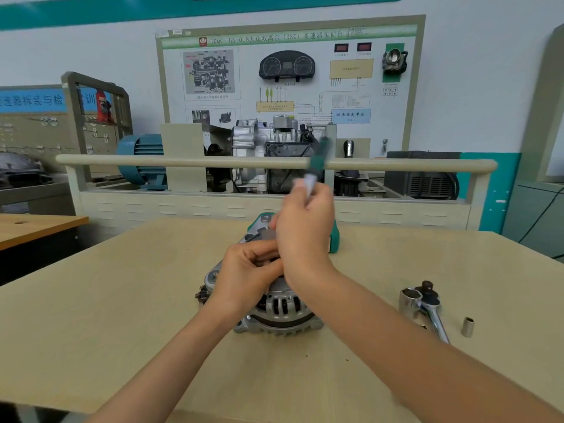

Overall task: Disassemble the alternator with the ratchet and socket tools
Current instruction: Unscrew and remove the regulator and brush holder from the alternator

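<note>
**Both hands over the alternator, tool blurred**

Head view. Hard to read at the centre: a green-handled tool (319, 160) smeared by motion blur, its pale lower shaft vanishing into the right hand (305, 227); tip hidden, so type of tool and what it meets cannot be told. Top of the alternator (274, 303) covered by both hands and the right forearm; only the finned silver housing, its slots and a bracket at the left showing. Green case (334, 236) behind mostly blocked by the right hand. Ratchet (435, 315) handle crossed at its lower end by the right forearm.

Right grip closed round the tool's shaft, wrist bent, raised above the alternator, forearm crossing in from lower right. Left hand (247, 270) lower, fingers curled onto the alternator's upper part, pinching something small and dark there; exactly what, unclear.

Alternator resting mid-desk (91, 331). To the right on the desk, the ratchet with a large socket (409, 300) beside its head, and a small socket (467, 326) standing apart.
</note>
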The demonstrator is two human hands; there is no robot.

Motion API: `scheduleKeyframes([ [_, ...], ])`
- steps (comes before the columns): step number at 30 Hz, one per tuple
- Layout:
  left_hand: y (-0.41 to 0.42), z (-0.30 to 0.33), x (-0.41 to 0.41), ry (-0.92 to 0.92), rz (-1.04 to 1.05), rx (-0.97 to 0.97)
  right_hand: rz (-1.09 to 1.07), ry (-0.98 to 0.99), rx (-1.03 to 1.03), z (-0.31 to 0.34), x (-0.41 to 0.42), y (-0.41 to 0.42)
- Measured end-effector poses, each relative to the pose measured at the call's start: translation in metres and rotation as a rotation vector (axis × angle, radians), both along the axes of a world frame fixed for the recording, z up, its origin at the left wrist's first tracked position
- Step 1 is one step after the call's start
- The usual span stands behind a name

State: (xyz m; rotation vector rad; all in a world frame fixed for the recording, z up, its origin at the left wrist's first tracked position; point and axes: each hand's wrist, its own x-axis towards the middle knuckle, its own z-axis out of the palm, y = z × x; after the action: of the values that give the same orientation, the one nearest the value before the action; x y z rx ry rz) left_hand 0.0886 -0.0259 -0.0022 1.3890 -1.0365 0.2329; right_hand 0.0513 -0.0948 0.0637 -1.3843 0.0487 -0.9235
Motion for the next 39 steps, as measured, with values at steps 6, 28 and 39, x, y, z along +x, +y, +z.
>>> scheduleKeyframes([
  [6,-0.001,0.003,0.003,0.093,0.015,0.021,0.188,0.200,0.224,0.018,0.008,-0.017],
  [28,0.001,0.003,0.000,-0.006,-0.064,0.049,-0.140,-0.079,-0.022,-0.008,-0.010,0.003],
  [39,0.006,0.004,0.011,0.057,-0.041,0.121,0.190,0.461,-0.767,0.027,0.005,-0.008],
])
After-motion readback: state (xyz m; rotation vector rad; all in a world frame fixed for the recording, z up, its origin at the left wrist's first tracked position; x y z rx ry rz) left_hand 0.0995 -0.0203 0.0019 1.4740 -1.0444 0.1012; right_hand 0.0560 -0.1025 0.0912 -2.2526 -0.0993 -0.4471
